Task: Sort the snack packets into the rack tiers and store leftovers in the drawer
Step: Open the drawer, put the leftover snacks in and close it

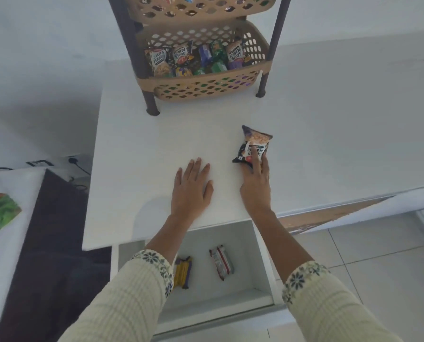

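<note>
While the open drawer [260, 262] at six o'clock holds two bars — a yellow-purple one [182, 271] and a red-white one [221, 262] — the rack's lower basket [206, 87] at twelve o'clock is packed with packets. Our left hand [191, 191] lies spread flat on the table [137, 149]; our right hand [256, 186] pinches a peanut packet [253, 145] at one o'clock.
</note>
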